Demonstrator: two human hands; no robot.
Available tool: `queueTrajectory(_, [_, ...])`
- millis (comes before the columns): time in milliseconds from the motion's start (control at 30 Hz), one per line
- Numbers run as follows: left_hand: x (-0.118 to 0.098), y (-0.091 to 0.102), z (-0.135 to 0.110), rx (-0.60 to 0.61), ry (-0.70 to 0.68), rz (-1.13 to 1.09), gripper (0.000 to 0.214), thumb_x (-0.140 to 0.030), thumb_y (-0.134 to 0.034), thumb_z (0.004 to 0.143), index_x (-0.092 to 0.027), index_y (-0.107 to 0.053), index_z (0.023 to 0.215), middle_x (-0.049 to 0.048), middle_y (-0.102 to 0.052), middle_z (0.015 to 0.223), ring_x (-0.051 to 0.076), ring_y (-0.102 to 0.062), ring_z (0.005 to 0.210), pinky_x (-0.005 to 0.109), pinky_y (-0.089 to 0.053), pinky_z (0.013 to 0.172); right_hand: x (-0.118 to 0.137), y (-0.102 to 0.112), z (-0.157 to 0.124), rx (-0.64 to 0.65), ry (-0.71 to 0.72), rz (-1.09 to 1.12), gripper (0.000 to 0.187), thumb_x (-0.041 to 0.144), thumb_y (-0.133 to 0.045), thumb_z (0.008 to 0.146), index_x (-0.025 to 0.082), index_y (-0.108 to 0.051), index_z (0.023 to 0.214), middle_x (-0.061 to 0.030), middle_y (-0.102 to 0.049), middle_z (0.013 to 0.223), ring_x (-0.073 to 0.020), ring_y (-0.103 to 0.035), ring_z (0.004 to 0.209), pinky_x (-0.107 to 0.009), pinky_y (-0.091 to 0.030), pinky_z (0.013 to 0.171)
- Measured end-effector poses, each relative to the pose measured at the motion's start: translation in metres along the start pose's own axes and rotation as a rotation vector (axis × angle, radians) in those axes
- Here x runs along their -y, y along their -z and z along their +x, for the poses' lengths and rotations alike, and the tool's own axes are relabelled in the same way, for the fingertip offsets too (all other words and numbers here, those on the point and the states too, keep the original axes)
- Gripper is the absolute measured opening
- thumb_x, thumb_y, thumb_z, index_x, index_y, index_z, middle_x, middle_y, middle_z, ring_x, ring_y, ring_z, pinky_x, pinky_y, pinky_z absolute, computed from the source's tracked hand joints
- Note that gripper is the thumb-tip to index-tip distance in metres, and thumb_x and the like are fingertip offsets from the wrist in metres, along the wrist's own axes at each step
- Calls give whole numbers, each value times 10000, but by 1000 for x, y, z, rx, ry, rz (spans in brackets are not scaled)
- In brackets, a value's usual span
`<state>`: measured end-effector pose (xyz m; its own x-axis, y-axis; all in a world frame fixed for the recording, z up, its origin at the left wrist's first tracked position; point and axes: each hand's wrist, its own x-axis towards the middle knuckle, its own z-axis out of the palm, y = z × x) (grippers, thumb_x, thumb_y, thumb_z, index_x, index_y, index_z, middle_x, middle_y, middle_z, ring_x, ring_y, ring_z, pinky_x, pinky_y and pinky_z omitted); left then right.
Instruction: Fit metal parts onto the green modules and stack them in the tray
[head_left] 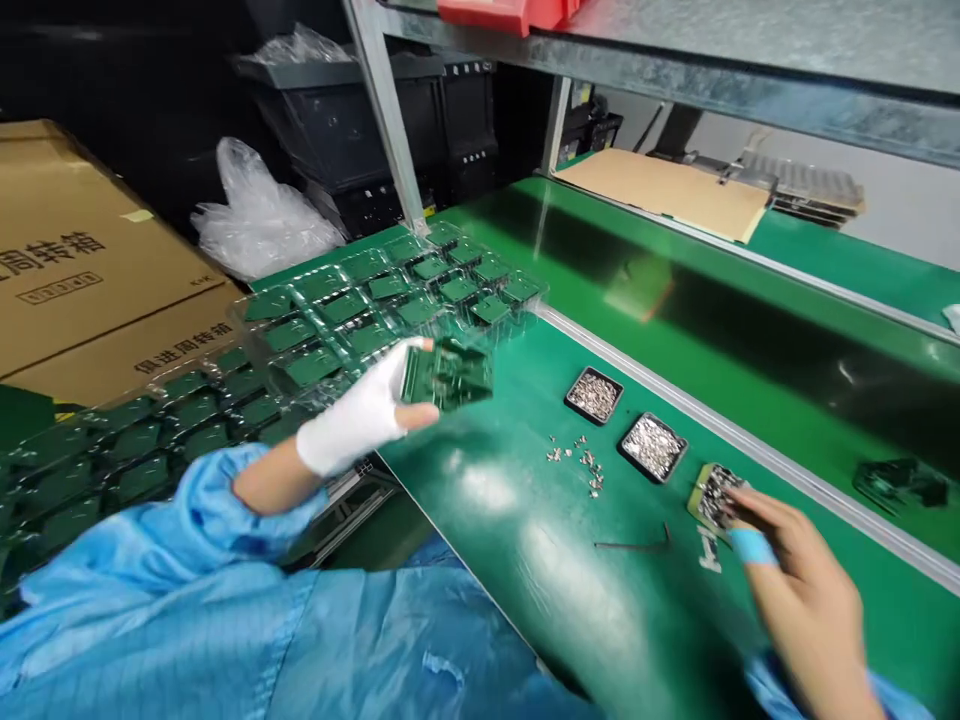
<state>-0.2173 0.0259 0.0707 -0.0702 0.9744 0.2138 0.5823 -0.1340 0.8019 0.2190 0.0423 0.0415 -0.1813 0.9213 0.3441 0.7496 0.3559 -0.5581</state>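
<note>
My left hand (364, 410), in a white glove with bare fingertips, is closed around the edge of a green circuit board (454, 375). It holds the board tilted above the table's left edge, in front of the clear trays. My right hand (802, 580), bare with blue tape on the thumb, reaches into a small yellowish tray (699, 495) of shiny metal parts. Its thumb and fingertips come together at the parts; whatever lies between them is hidden. Two black trays stand beside it, a nearer tray (653, 447) and a farther tray (594, 396), both holding small metal pieces.
Clear blister trays (375, 290) with several green boards lie at the left. Loose metal pieces (589, 470), a hex key (634, 545) and a small metal piece (709, 550) rest on the green table (525, 540). A metal post (390, 120) and shelf stand behind; a cardboard box (82, 260) is far left.
</note>
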Motion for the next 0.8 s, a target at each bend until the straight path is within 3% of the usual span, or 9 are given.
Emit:
queueTrajectory(100, [-4, -70, -50, 106, 92, -294, 722, -616, -656, 715, -179, -415, 1236, 117, -619, 1132, 268, -622, 991, 389, -517, 852, 40, -46, -11, 319, 47, 341, 369, 389, -515, 919, 279, -510, 1271, -99, -605, 1211, -256, -633, 1021, -446, -523, 900])
queueTrajectory(167, [-7, -112, -74, 172, 98, -239, 641, -536, -668, 734, -185, -426, 1212, 105, -629, 1095, 259, -630, 976, 399, -519, 854, 63, -72, -19, 494, 42, 538, 610, 400, -547, 905, 252, -303, 1444, -135, -468, 1389, -253, -579, 1134, -412, -520, 931])
queueTrajectory(233, [-12, -137, -86, 219, 57, -117, 573, -443, -661, 753, -182, -439, 1212, 113, -626, 1110, 263, -623, 1011, 414, -506, 887, 75, -89, -27, 538, -3, 594, 715, 395, -560, 898, 239, -195, 1492, -141, -364, 1465, -264, -494, 1241, -399, -507, 959])
queueTrajectory(333, [-12, -144, -79, 327, -105, 35, 544, -301, -610, 772, -172, -443, 1273, 119, -634, 1146, 257, -627, 1027, 406, -508, 891, 75, -90, -35, 474, -34, 486, 684, 365, -559, 893, 242, -232, 1481, -133, -389, 1431, -275, -464, 1261, -418, -498, 967])
queueTrajectory(433, [-3, -132, -46, 363, -241, 230, 341, -194, -503, 816, -182, -581, 1148, 82, -678, 1067, 239, -641, 989, 390, -499, 893, 66, -80, -36, 516, 106, 274, 721, 323, -592, 863, 229, -237, 1484, -148, -448, 1367, -300, -479, 1235, -485, -461, 1000])
queueTrajectory(533, [6, -129, -4, 348, -232, 420, 226, -201, -461, 870, -194, -654, 988, 54, -688, 996, 222, -637, 957, 357, -486, 877, 62, -77, -34, 599, 274, 100, 743, 260, -596, 838, 218, -238, 1489, -160, -460, 1356, -317, -476, 1230, -521, -440, 1013])
queueTrajectory(633, [10, -143, 28, 421, -294, 545, 243, -188, -485, 859, -196, -645, 1041, 69, -658, 1065, 235, -614, 983, 355, -473, 857, 65, -78, -33, 595, 346, 70, 738, 264, -600, 841, 215, -245, 1487, -162, -429, 1395, -314, -452, 1257, -524, -416, 1038])
queueTrajectory(700, [11, -155, 40, 451, -303, 582, 248, -176, -498, 843, -183, -643, 1043, 95, -641, 1068, 253, -606, 973, 361, -472, 816, 65, -75, -34, 557, 357, 100, 734, 321, -612, 860, 222, -241, 1485, -161, -397, 1427, -314, -419, 1291, -524, -396, 1056])
queueTrajectory(800, [10, -164, 46, 466, -286, 569, 157, -166, -508, 828, -170, -658, 875, 92, -642, 950, 243, -611, 900, 338, -466, 754, 61, -68, -35, 479, 333, 159, 680, 367, -584, 899, 248, -243, 1476, -146, -393, 1435, -297, -398, 1314, -506, -398, 1061])
